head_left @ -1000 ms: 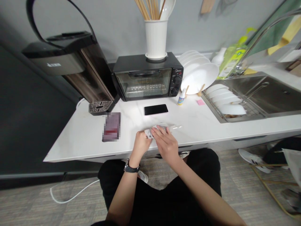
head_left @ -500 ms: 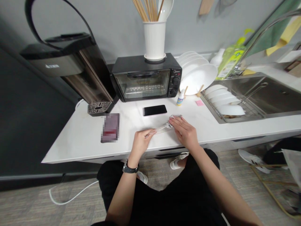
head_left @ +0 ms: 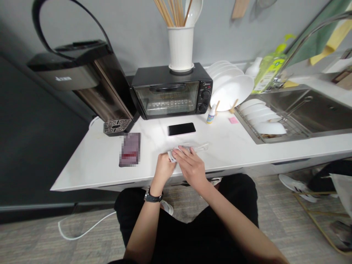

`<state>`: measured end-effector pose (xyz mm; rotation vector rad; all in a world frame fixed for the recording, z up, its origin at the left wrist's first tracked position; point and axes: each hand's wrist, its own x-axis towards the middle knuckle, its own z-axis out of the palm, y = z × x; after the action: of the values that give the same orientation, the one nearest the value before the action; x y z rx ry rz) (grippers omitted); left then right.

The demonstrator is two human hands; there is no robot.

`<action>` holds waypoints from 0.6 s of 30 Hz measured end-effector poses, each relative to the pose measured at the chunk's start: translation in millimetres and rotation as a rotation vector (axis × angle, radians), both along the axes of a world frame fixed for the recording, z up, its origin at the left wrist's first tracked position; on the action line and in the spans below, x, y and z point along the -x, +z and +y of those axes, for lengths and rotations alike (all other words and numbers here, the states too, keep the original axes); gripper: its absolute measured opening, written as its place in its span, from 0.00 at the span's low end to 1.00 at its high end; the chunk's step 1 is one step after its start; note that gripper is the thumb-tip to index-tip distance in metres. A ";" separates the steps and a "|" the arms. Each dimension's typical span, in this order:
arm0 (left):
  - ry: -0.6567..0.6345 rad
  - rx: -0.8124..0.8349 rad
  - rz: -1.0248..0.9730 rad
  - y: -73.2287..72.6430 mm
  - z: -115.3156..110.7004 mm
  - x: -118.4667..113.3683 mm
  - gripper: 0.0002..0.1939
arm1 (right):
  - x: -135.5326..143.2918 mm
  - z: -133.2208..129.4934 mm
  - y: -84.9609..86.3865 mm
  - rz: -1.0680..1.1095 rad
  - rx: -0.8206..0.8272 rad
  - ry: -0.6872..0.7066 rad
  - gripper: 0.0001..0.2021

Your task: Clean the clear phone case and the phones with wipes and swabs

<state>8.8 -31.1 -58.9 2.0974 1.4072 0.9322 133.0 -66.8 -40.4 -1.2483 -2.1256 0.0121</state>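
Observation:
Above the counter's front part, my left hand (head_left: 164,167) is closed around the near-left end of a clear, thin piece that looks like a transparent phone case (head_left: 202,147). My right hand (head_left: 190,165) lies over it, fingers together, pressing a crumpled white tissue or cloth (head_left: 172,157) against it beside my left hand. Most of the cloth and the middle of the clear piece are hidden under my fingers. Just beyond lies a black-screened phone (head_left: 182,129), with a small white spray bottle (head_left: 211,114) standing to its right.
A toaster oven (head_left: 170,97) carries a white utensil pot (head_left: 180,47). On the left stand a water dispenser (head_left: 104,88) and a pixelated dark packet (head_left: 130,149). White plates (head_left: 232,91), a pink note (head_left: 233,120) and a sink (head_left: 324,113) with bowls (head_left: 268,119) are to the right.
My right hand has slid left along the clear piece with the cloth, up against my left hand. The clear piece's right end is now uncovered. My left hand has hardly moved.

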 end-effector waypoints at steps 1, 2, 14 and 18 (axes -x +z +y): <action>-0.004 -0.004 0.003 -0.5 0.1 0.8 0.10 | -0.2 0.3 0.2 -0.013 -0.008 0.046 0.20; -0.008 -0.007 0.004 -0.6 0.0 1.2 0.10 | -2.6 1.4 0.1 -0.027 -0.017 0.095 0.20; -0.036 0.023 -0.121 7.1 -3.1 -10.9 0.12 | -72.6 20.4 -3.6 0.072 -0.058 -0.085 0.19; -0.034 0.020 -0.123 7.9 -3.9 -11.5 0.11 | -48.5 10.5 -7.9 0.126 -0.065 -0.207 0.20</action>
<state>20.3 -35.0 -51.0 2.0072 1.3095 1.0107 181.4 -56.3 -48.4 -1.3858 -1.8680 -0.0654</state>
